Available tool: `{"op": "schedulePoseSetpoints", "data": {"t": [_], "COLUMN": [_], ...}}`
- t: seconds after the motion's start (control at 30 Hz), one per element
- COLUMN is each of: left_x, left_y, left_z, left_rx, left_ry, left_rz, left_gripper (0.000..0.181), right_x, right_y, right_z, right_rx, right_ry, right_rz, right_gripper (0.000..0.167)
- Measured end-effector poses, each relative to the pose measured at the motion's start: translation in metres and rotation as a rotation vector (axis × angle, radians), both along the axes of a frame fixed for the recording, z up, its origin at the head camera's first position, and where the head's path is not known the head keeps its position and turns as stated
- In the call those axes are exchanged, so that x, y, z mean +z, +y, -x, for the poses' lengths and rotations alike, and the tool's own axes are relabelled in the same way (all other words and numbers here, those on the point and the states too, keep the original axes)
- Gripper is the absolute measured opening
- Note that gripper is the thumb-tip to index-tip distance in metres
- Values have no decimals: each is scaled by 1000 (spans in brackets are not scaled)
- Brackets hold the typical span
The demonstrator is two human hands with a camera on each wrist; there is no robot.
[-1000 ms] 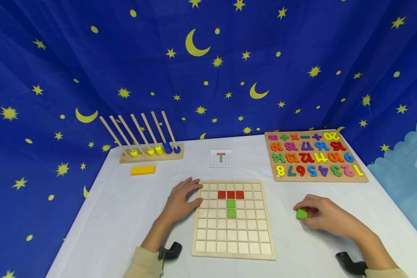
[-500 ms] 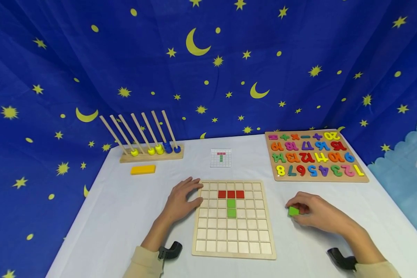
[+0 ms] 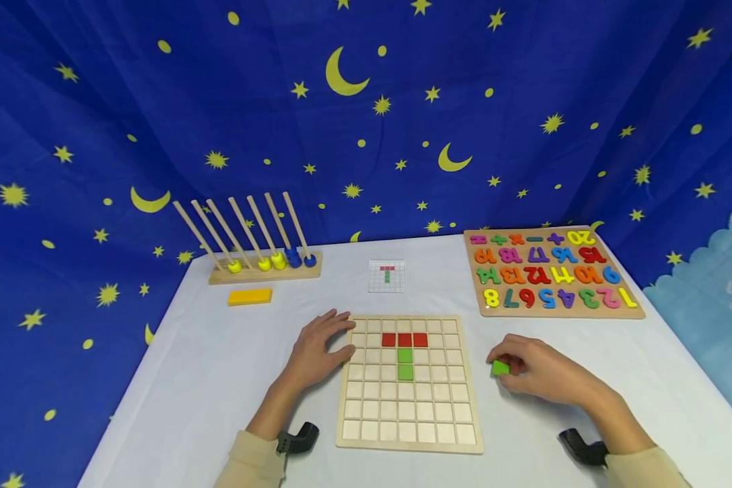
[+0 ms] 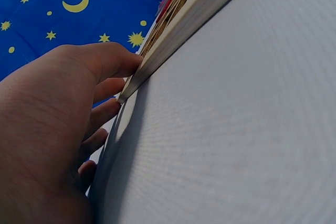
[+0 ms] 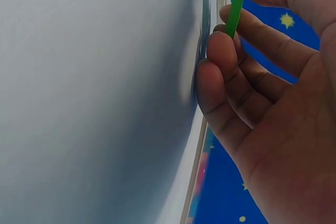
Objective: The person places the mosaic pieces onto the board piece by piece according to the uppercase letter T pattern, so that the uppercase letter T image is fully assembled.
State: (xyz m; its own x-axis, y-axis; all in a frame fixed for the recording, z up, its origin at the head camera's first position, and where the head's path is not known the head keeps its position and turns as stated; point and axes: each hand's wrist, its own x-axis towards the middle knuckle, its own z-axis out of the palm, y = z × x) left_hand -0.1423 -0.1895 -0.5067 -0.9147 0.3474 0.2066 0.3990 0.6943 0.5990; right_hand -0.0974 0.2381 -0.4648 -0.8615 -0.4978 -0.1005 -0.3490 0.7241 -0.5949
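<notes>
My right hand [image 3: 539, 369] pinches a green square tile [image 3: 499, 367] between thumb and fingers, to the right of the wooden grid board [image 3: 371, 410]. In the right wrist view the green tile [image 5: 234, 17] appears edge-on, as a thin piece. Three red tiles [image 3: 404, 340] lie side by side in a row of the board, and two green tiles [image 3: 405, 364] run downward from the middle one. My left hand [image 3: 314, 352] rests at the board's upper left edge, its fingers fairly straight. The left wrist view shows fingertips touching the side of the board [image 4: 173, 40].
A small pattern card [image 3: 387, 276] with a red and green T lies behind the board. At the back left are a peg counter with beads [image 3: 268, 271] and a yellow block [image 3: 250, 297]. A number puzzle board [image 3: 558, 274] lies at the back right.
My right hand has moved left with the green tile, closer to the grid board. The left hand has stayed at the board's edge.
</notes>
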Motion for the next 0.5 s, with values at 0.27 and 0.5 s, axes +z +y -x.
{"op": "schedulePoseSetpoints", "data": {"t": [0.27,0.5], "left_x": [0,-1], "left_y": [1,1], "left_z": [0,0], "left_rx": [5,9], "left_ry": [7,6], "left_rz": [18,11], "left_gripper": [44,43], "right_x": [3,3], "right_y": [-14,-27], "right_z": [2,4], "right_rx": [-1,33], "right_ry": [-25,-18], "right_rz": [-32,-19], "right_gripper": [28,28]}}
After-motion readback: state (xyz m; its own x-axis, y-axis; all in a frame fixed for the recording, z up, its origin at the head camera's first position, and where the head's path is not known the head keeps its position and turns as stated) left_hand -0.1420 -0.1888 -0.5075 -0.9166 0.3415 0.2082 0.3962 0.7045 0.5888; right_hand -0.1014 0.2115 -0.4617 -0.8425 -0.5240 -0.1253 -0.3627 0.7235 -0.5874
